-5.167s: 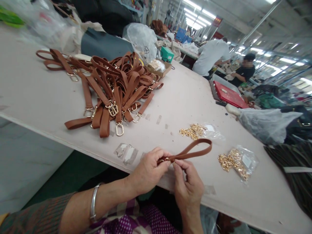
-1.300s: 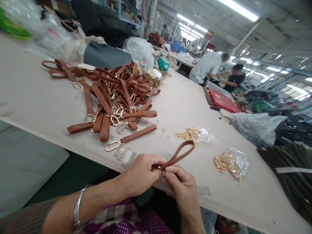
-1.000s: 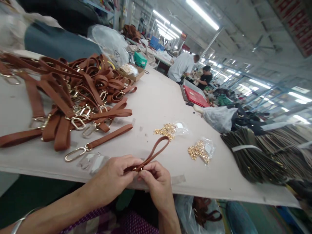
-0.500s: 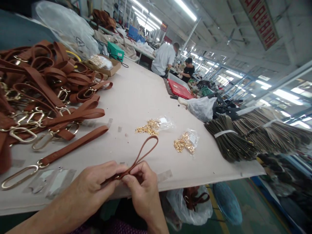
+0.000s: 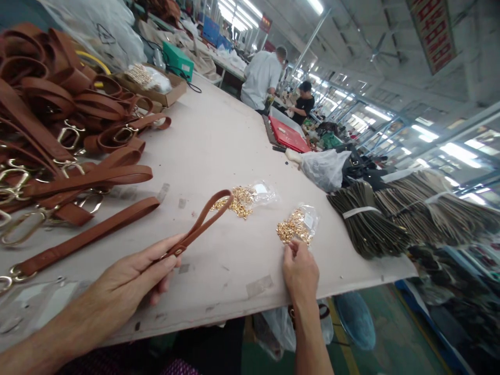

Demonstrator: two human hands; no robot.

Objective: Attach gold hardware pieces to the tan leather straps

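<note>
— Left hand [image 5: 128, 271]: holding what?
— Brown wrist strap [image 5: 201, 230], at eight o'clock from view centre, clamped between thumb and fingers.
— And right hand [image 5: 302, 271]?
— At five o'clock, reaching gold metal fittings [image 5: 287, 232]; impossible to tell whether fingertips closed or apart.
— Possible trouble?
— Maybe picking two pieces together, because of crowded heap; dropping one, because of small size; or twisting strap, because of one-handed hold.
</note>
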